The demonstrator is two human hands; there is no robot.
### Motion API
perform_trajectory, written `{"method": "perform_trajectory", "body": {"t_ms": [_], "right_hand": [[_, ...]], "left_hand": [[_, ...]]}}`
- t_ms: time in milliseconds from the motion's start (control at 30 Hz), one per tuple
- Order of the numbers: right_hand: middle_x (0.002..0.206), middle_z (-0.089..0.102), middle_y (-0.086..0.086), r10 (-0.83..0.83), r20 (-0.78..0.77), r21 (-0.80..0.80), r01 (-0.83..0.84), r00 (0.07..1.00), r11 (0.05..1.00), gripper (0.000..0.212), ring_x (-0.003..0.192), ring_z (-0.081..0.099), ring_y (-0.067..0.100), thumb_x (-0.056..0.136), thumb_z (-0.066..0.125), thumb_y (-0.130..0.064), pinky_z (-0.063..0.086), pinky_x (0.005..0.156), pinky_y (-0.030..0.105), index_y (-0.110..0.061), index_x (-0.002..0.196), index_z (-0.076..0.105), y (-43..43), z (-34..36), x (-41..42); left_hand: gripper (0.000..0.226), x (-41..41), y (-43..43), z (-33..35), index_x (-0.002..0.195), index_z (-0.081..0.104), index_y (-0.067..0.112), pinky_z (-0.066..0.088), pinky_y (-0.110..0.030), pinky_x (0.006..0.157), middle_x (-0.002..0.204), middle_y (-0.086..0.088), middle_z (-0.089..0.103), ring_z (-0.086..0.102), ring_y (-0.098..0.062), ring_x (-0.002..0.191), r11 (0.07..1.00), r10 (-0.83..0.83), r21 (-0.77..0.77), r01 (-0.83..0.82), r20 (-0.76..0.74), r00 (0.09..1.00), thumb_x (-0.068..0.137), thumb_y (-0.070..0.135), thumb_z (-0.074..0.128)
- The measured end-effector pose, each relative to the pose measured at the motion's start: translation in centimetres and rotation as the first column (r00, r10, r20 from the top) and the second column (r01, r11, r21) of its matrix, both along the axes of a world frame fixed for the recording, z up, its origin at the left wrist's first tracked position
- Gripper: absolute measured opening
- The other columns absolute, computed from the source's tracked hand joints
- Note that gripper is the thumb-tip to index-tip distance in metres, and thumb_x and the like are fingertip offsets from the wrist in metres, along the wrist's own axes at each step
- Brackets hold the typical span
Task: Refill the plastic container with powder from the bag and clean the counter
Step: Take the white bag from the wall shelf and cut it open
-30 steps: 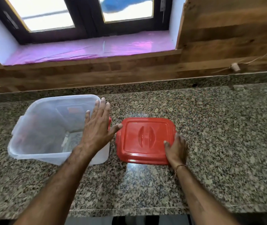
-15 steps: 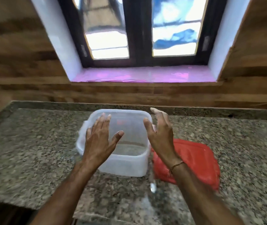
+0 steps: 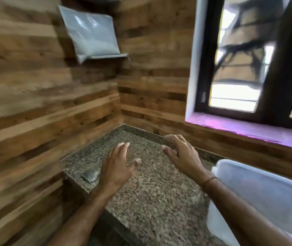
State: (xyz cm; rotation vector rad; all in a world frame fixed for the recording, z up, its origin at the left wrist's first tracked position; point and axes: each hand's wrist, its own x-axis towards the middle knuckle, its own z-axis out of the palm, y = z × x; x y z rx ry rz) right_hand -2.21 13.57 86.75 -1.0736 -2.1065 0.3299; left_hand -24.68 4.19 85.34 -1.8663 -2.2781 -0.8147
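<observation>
1. A head-worn camera looks down into a corner where a speckled granite table [image 3: 156, 197] meets wood-plank walls [image 3: 26, 107]. The picture is somewhat blurred.
2. The left hand [image 3: 116, 168] hovers over the table, palm down, fingers loosely spread and empty.
3. The right hand [image 3: 183, 154] hovers beside it, a little further from the camera, fingers curled and parted, grasping nothing. A thin band [image 3: 209, 180] circles its wrist.
4. The two hands are apart, with bare granite showing between them.
5. The container [image 3: 273, 197], clear plastic with no lid on it, stands on the table at the lower right, partly hidden behind the right forearm. What it holds cannot be told.
6. The bag [image 3: 90, 32], clear plastic with pale powder inside, stands tilted on a small shelf [image 3: 109, 55] high on the left wall, well apart from both hands.
7. A small dark object [image 3: 89, 174] lies on the table near its left edge, just left of the left hand; it is too blurred to identify.
8. A dark-framed window [image 3: 248, 68] fills the upper right, with a shiny pink sill [image 3: 248, 130] below it.
</observation>
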Motion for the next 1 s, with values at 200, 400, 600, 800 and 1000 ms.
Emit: {"method": "perform_trajectory", "body": {"t_ms": [200,400,600,800,1000], "right_hand": [[0.134,0.056,-0.014,0.094,0.033,0.059,-0.096,0.995,0.994,0.040,0.102,0.066,0.015,0.099,0.050,-0.056,0.055,0.087,0.040,-0.037,0.135,0.051,5.9,7.0,-9.8],[0.139,0.053,-0.014,0.188,0.015,0.172,-0.188,0.982,0.967,0.039,0.108,0.064,0.011,0.102,0.048,-0.050,0.054,0.091,0.036,-0.036,0.138,0.050,13.9,14.8,-18.1],[0.139,0.055,-0.005,0.196,0.001,0.275,-0.189,0.981,0.943,0.048,0.114,0.061,0.016,0.101,0.049,-0.052,0.053,0.093,0.037,-0.030,0.143,0.049,21.2,23.5,-24.9],[0.139,0.059,0.003,0.159,-0.071,0.338,-0.126,0.985,0.933,0.048,0.119,0.061,0.018,0.103,0.051,-0.047,0.048,0.085,0.032,-0.022,0.145,0.048,28.8,29.9,-31.8],[0.144,0.052,0.008,0.109,-0.040,0.365,-0.087,0.993,0.927,0.048,0.124,0.057,0.024,0.103,0.056,-0.037,0.053,0.100,0.042,-0.021,0.147,0.046,36.4,35.9,-40.2]], "left_hand": [[0.078,-9.1,3.8,7.3,0.154,0.040,0.021,0.046,-0.044,0.105,0.155,0.002,0.045,0.044,-0.022,0.141,0.991,0.078,0.115,-0.065,-0.111,0.991,0.092,0.064,0.057],[0.071,-16.7,8.3,15.4,0.153,0.041,0.024,0.044,-0.040,0.106,0.152,0.004,0.046,0.044,-0.021,0.139,0.967,0.180,0.221,-0.127,-0.237,0.955,0.094,0.060,0.057],[0.072,-23.3,13.8,24.5,0.152,0.042,0.022,0.045,-0.042,0.104,0.150,0.002,0.047,0.046,-0.023,0.137,0.937,0.268,0.307,-0.167,-0.325,0.907,0.092,0.061,0.058],[0.073,-29.3,22.9,34.0,0.148,0.044,0.022,0.047,-0.042,0.099,0.147,-0.003,0.051,0.048,-0.027,0.133,0.922,0.263,0.374,-0.098,-0.418,0.870,0.089,0.062,0.060],[0.070,-36.0,32.1,42.3,0.144,0.044,0.018,0.043,-0.047,0.101,0.143,-0.007,0.051,0.049,-0.030,0.130,0.904,0.333,0.416,-0.098,-0.543,0.771,0.092,0.063,0.056]]}}
